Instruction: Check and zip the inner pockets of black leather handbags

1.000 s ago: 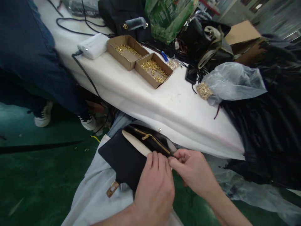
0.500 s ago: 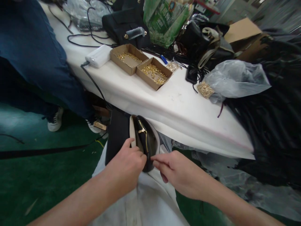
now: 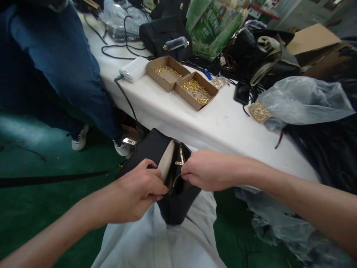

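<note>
A small black bag (image 3: 178, 204) with a beige lining and a gold zipper stands on my lap, over pale grey cloth (image 3: 156, 245). My left hand (image 3: 136, 191) is closed round the bag's near rim, thumb and fingers gripping the left side of its mouth. My right hand (image 3: 208, 171) is closed at the far side of the mouth, pinching by the gold zipper pull (image 3: 180, 160). The bag's mouth gapes between the two hands.
A white-covered table (image 3: 223, 123) lies ahead with two cardboard boxes of gold fittings (image 3: 195, 89), a white power bank (image 3: 134, 69), a phone (image 3: 241, 93), plastic bags, black bags and cables. A person in blue trousers (image 3: 64, 63) stands at the left on the green floor.
The bag has turned from lying flat on my lap to standing with its mouth up. My right hand moved up to the zipper pull; my left hand shifted to the left rim.
</note>
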{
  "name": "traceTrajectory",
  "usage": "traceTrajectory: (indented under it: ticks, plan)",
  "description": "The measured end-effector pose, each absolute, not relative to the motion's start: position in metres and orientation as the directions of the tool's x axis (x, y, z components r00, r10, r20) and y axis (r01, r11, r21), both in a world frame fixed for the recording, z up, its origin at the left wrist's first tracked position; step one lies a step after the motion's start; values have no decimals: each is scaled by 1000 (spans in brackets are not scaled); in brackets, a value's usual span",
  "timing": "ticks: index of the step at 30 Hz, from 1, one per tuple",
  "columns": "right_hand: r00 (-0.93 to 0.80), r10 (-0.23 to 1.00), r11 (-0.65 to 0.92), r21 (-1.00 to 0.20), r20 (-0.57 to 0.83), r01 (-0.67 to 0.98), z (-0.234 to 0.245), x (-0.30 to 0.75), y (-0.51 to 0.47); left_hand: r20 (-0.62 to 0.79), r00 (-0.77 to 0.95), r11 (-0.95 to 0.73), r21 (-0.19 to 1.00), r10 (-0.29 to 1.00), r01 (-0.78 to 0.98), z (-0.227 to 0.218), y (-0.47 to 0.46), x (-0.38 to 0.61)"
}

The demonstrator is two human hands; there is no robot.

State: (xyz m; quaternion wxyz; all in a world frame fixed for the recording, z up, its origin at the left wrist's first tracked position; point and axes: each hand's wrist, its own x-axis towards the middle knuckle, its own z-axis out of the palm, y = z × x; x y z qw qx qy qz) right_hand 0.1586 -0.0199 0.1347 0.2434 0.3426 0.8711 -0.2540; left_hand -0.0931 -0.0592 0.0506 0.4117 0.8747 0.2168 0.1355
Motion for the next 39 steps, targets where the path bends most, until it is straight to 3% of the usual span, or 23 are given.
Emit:
traceTrajectory:
  ticks: [3, 7, 9, 11, 15, 18, 24, 29, 33, 39]
  plan:
    - [-615, 364, 470, -433, -699, 770, 150, 138, -28, -8, 902, -468, 853, 431, 231, 64, -45, -110]
    - [-466, 424, 359, -328, -777, 874, 137, 121, -57, -50, 930, -351, 918, 363, 186, 52, -39, -114]
    - [-411, 598, 362, -227, -688, 904, 121, 123, -67, -37, 927, -318, 934, 372, 165, 39, -38, -110]
    - [-457, 716, 410, -212, -528, 887, 106, 130, -68, -35, 921, -288, 945, 387, 156, 30, -36, -106]
    - [-693, 593, 552, -421, -409, 720, 88, 137, -60, -43, 943, -284, 948, 331, 143, 30, -29, -100]
    - [-704, 571, 580, -399, -423, 710, 84, 131, -62, -53, 945, -310, 938, 322, 158, 40, -25, -101]
    - [-551, 666, 448, -320, -503, 835, 85, 121, -81, -150, 897, -316, 901, 417, 297, 69, -33, -100]
    - [-425, 652, 299, -302, -628, 905, 96, 114, -77, -267, 728, -199, 852, 631, 484, 80, -49, -85]
    - [-267, 681, 169, -208, -682, 963, 97, 106, -70, -253, 780, -175, 892, 572, 417, 71, -55, -86]
    - [-242, 668, 18, -310, -704, 951, 89, 107, -60, -186, 691, -97, 932, 699, 350, 43, -68, -82]
